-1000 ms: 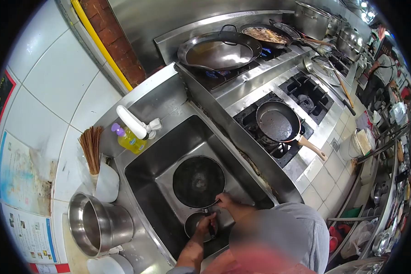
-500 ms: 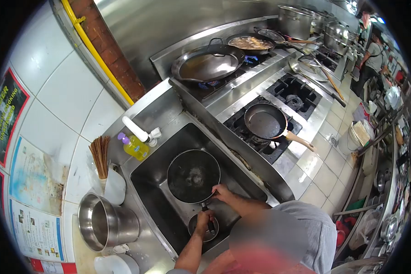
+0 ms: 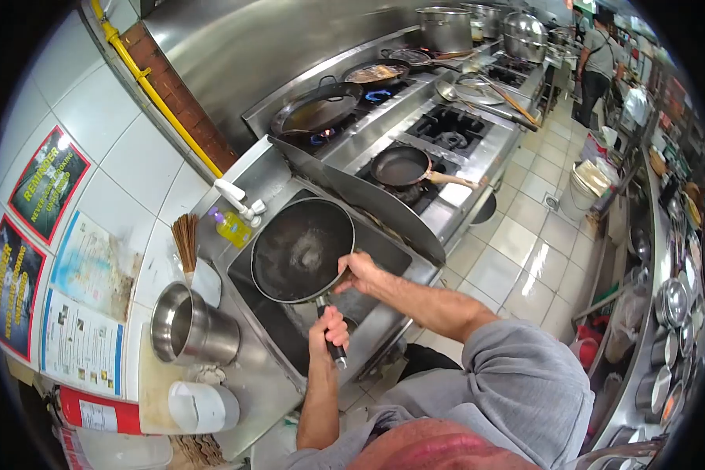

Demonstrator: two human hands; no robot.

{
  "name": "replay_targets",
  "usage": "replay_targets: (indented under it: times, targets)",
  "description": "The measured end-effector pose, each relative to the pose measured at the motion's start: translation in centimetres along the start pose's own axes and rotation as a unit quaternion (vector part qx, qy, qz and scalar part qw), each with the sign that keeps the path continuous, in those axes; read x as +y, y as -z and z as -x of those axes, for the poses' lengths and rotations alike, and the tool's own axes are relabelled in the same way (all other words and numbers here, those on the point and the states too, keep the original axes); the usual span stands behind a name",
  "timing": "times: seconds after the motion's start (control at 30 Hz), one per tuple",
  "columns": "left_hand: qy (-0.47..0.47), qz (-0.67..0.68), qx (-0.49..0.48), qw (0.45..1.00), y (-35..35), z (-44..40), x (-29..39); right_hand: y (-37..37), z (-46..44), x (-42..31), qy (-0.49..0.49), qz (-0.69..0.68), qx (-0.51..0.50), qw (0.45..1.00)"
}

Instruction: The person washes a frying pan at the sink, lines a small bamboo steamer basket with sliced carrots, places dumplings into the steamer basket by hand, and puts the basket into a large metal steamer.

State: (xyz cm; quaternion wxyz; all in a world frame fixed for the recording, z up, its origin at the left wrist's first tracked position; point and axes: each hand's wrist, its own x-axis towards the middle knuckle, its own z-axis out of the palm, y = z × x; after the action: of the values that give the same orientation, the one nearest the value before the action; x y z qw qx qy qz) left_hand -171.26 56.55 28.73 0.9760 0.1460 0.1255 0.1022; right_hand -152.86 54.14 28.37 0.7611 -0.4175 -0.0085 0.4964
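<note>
A dark, wet frying pan is held over the sink, its inside facing up. My left hand is wrapped around its black handle. At the near right side of the pan, my right hand grips the rim, its fingertips partly hidden. Both forearms reach in from below and from the right. Below the handle, part of a smaller round vessel shows in the sink, mostly covered by the pan and my left hand.
Behind the sink stand a white tap and a yellow soap bottle. A bamboo brush and steel pot are at the left. On the stove sit a wooden-handled pan and woks over flames. A person stands far right.
The frying pan has come up and to the left, looking larger and covering more of the sink. Both hands have moved with it, keeping their hold. The camera view has shifted.
</note>
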Motion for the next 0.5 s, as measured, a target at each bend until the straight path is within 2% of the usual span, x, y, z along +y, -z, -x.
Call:
replay_targets:
  times: [0.07, 0.13, 0.2, 0.4, 0.5]
  targets:
    - [0.070, 0.001, -0.082, 0.994, -1.8, 2.5, -1.1, 0.3, 2.6, 0.1, -0.014, -0.007, -0.002, 1.000]
    - [0.026, 0.004, -0.028, 0.999, -3.2, 4.8, -2.6, 0.3, 6.1, -0.2, -0.013, -0.002, -0.002, 1.000]
    - [0.030, 0.000, 0.006, 1.000, -6.2, 7.8, -4.0, 0.3, 9.9, -0.3, -0.016, 0.001, -0.004, 1.000]
    - [0.042, -0.022, 0.035, 0.998, -12.0, 14.0, -8.8, 1.3, 19.4, -1.2, -0.025, 0.007, 0.002, 1.000]
    - [0.042, -0.036, 0.021, 0.998, -13.8, 15.8, -11.4, 1.9, 24.1, -2.4, -0.003, -0.018, 0.006, 1.000]
